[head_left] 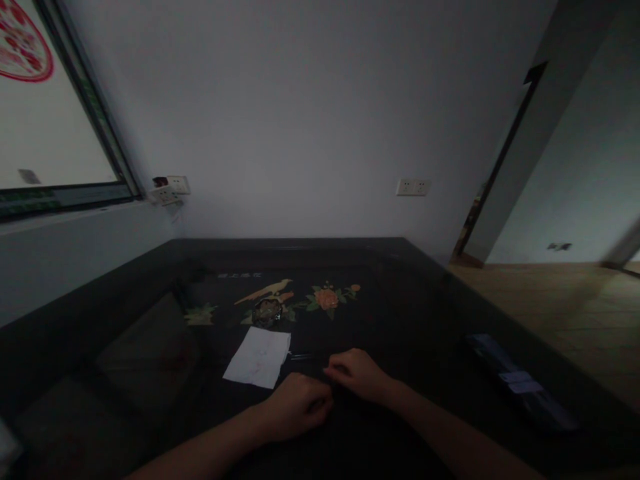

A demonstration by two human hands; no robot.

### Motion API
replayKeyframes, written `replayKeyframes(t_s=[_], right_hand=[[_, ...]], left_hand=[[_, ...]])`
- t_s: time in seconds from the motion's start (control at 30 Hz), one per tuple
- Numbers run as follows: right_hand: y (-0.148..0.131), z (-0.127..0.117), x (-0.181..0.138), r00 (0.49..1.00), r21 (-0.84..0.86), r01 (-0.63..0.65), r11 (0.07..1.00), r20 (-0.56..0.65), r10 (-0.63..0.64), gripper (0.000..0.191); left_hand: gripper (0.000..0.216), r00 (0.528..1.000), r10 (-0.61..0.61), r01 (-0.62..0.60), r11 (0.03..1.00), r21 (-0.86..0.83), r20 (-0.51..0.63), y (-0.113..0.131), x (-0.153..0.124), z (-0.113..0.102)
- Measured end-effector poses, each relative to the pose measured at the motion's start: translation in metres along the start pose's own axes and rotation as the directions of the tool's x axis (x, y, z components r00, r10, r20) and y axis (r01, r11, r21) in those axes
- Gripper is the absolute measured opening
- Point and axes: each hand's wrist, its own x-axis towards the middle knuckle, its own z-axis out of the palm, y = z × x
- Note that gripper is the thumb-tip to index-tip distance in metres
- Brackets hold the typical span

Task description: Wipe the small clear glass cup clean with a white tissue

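Note:
My left hand [300, 407] is curled closed low over the dark tabletop, just right of a sheet of white paper [257, 357]. Close by, my right hand [361, 377] is also closed, its thumb and fingertips pressed together and pointing at the left hand. In this dim light I cannot make out whether anything small is inside either hand. The paper looks creased or folded, with faint marks on it. A thin shiny streak, perhaps a pen or a reflection, lies between the paper and my right hand. Behind the paper stands a glass ashtray-like dish [267, 312].
The glossy dark table [410, 300] bears a painted bird and flowers and reaches the wall. A long dark packet with a pale band [523, 381] lies at the right edge. Sockets [413, 187] are on the wall, a window [55, 100] is at left, and wooden floor shows at right.

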Motion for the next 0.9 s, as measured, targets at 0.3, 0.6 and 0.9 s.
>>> replayKeyframes(t_s=[0.3,0.6,0.9], right_hand=[[0.0042,0.0026,0.0012,1.0,0.001,0.02,1.0,-0.006,-0.02,0.03],[0.0017,0.0011,0.0015,1.0,0.009,0.008,1.0,-0.008,-0.008,0.029],[0.0047,0.0051,0.0026,1.0,-0.002,0.004,1.0,-0.015,-0.004,0.03]], left_hand=[[0.013,1.0,-0.013,0.013,0.999,0.029,-0.01,-0.004,0.0002,0.0038],[0.015,1.0,0.014,-0.014,0.999,0.028,0.012,-0.0002,0.0008,-0.0018],[0.016,1.0,0.005,-0.005,0.999,0.049,0.008,0.0016,0.0005,-0.0023]])
